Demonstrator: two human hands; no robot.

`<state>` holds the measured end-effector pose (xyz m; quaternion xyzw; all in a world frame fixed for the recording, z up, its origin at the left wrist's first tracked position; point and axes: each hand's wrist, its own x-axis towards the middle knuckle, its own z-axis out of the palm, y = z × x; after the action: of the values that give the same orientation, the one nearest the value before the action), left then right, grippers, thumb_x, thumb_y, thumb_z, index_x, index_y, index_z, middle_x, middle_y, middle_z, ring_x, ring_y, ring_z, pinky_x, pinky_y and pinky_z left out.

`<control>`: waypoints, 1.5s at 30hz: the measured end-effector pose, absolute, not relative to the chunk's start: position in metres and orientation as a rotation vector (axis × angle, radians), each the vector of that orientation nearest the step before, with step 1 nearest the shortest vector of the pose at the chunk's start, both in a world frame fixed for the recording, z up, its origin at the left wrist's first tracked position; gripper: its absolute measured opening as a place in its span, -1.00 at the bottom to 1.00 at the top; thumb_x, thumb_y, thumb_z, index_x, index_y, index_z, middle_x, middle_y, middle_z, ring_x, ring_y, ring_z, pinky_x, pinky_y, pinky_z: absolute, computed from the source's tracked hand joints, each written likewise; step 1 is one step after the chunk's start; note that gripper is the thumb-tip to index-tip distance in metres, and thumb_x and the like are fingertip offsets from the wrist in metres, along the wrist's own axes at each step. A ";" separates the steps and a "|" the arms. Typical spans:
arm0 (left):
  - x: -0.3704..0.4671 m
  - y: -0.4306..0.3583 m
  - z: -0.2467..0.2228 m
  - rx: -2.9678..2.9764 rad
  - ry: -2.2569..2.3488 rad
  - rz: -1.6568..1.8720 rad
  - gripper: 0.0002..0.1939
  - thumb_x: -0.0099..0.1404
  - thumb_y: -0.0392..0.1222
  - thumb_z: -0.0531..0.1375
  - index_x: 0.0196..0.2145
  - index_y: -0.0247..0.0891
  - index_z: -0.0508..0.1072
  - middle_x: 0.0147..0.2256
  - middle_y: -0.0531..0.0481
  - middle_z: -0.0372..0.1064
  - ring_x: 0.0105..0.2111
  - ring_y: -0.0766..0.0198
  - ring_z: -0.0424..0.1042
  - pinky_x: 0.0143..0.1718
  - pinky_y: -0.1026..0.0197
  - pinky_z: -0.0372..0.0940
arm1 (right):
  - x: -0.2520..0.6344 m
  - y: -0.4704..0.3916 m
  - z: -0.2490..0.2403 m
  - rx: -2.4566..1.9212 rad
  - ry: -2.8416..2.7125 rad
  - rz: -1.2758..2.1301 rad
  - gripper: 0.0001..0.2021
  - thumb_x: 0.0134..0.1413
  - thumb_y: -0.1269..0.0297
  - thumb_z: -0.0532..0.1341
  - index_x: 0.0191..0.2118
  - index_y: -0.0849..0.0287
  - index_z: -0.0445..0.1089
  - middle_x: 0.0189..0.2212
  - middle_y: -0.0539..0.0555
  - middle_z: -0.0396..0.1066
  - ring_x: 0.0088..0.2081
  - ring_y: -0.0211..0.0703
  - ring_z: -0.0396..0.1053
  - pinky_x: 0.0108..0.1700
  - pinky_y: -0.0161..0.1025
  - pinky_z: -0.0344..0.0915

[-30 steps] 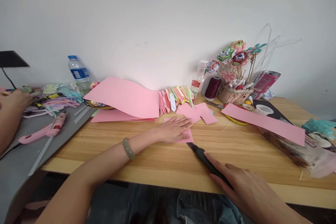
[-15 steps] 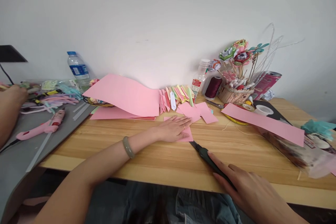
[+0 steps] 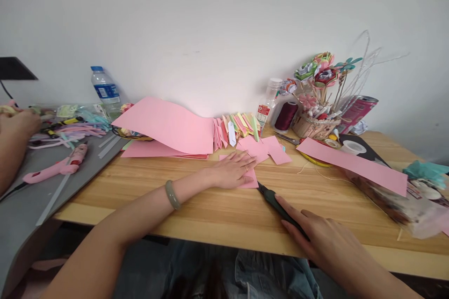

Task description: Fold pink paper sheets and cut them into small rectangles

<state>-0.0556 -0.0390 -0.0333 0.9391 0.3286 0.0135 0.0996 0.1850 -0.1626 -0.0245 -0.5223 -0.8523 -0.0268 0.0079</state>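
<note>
Pressing pink paper [image 3: 250,182] w/ L hand [image 3: 232,171], knife [image 3: 279,207] in R hand [image 3: 326,238].

Matt pink paper [image 3: 168,124] over smooth, wood-grained tabletop [image 3: 168,196].

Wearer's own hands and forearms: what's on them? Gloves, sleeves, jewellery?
No gloves; no sleeves on the visible forearms. Left hand: thin gold-coloured ring on one finger, plus a smooth, rounded grey-green bangle around the wrist. Right hand: no ring or bracelet visible, though some fingers are partly hidden. No cables or markings seen on either.
</note>
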 end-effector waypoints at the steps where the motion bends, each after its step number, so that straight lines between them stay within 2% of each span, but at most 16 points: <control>1: -0.056 -0.039 -0.033 2.784 0.984 0.054 -0.38 0.35 0.13 -0.27 0.27 -0.15 -0.33 0.28 0.07 -0.34 0.26 0.08 -0.49 0.21 -0.10 -0.35 | 0.184 -0.161 -0.024 -1.637 -2.668 -0.078 -0.53 0.21 0.18 -0.10 0.22 0.12 0.04 -0.38 0.09 0.50 -0.48 -0.03 0.46 -0.50 -0.15 0.37; 4: -0.057 -0.039 -0.035 2.811 1.045 0.079 -0.38 0.32 0.20 -0.28 0.26 -0.06 -0.24 0.28 0.06 -0.33 0.24 -0.05 -0.56 0.16 -0.24 -0.42 | 0.183 -0.157 -0.022 -1.644 -2.682 -0.070 -0.53 0.21 0.19 -0.11 0.22 0.13 0.03 -0.42 0.06 0.50 -0.48 -0.01 0.46 -0.50 -0.12 0.38; 7: -0.057 -0.038 -0.039 2.815 1.089 0.062 -0.35 0.31 0.22 -0.28 0.26 -0.09 -0.22 0.29 -0.04 -0.38 0.25 -0.04 -0.49 0.17 -0.21 -0.41 | 0.181 -0.154 -0.018 -1.640 -2.691 -0.082 -0.54 0.21 0.21 -0.11 0.21 0.15 0.06 -0.38 0.08 0.51 -0.45 -0.01 0.47 -0.47 -0.10 0.39; 12: -0.056 -0.036 -0.041 2.775 1.102 0.015 -0.20 0.31 0.21 -0.29 0.25 -0.50 -0.32 0.27 -0.28 -0.45 0.26 0.09 -0.41 0.23 0.07 -0.32 | 0.181 -0.152 -0.018 -1.613 -2.671 -0.093 -0.55 0.21 0.21 -0.11 0.19 0.12 0.09 -0.33 0.09 0.51 -0.43 -0.04 0.47 -0.45 -0.14 0.40; 14: -0.056 -0.037 -0.040 2.766 1.105 0.000 -0.18 0.30 0.22 -0.29 0.25 -0.56 -0.31 0.27 -0.30 -0.48 0.26 0.09 -0.42 0.23 0.10 -0.32 | 0.181 -0.152 -0.019 -1.600 -2.661 -0.102 -0.55 0.21 0.21 -0.10 0.19 0.12 0.09 -0.35 0.09 0.51 -0.44 -0.05 0.47 -0.46 -0.16 0.39; 19: -0.057 -0.038 -0.038 2.764 1.115 -0.016 -0.18 0.31 0.22 -0.30 0.24 -0.58 -0.30 0.26 -0.32 -0.47 0.26 0.08 -0.43 0.23 0.09 -0.32 | 0.181 -0.153 -0.018 -1.604 -2.633 -0.100 -0.56 0.20 0.22 -0.06 0.18 0.09 0.12 -0.39 0.08 0.51 -0.44 -0.08 0.47 -0.46 -0.24 0.37; 30: -0.057 -0.042 -0.032 2.764 1.062 -0.002 -0.18 0.30 0.23 -0.28 0.25 -0.55 -0.29 0.27 -0.27 -0.46 0.26 0.11 -0.41 0.23 0.11 -0.33 | 0.183 -0.162 -0.022 -1.647 -2.629 0.010 -0.53 0.21 0.18 -0.12 0.20 0.12 0.09 -0.38 0.11 0.49 -0.49 -0.05 0.45 -0.46 -0.15 0.37; 36: -0.061 -0.059 -0.034 2.769 1.004 0.039 -0.16 0.27 0.29 -0.31 0.26 -0.44 -0.31 0.28 -0.19 -0.48 0.26 0.13 -0.47 0.22 -0.01 -0.39 | 0.181 -0.183 -0.018 -1.594 -2.604 0.098 -0.54 0.19 0.20 -0.11 0.18 0.10 0.14 -0.41 0.11 0.50 -0.56 -0.07 0.43 -0.52 -0.18 0.35; 45: -0.062 -0.062 -0.035 2.766 0.998 0.006 -0.17 0.28 0.27 -0.29 0.26 -0.46 -0.28 0.27 -0.22 -0.42 0.26 0.10 -0.39 0.22 0.02 -0.30 | 0.174 -0.179 -0.020 -1.580 -2.598 0.060 -0.55 0.19 0.23 -0.10 0.16 0.14 0.17 -0.41 0.11 0.50 -0.59 -0.09 0.42 -0.53 -0.20 0.35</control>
<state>-0.0624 -0.0619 -0.0350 0.9360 0.3375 0.0021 0.1003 0.1741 -0.1786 -0.0198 -0.5190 -0.8531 0.0198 0.0501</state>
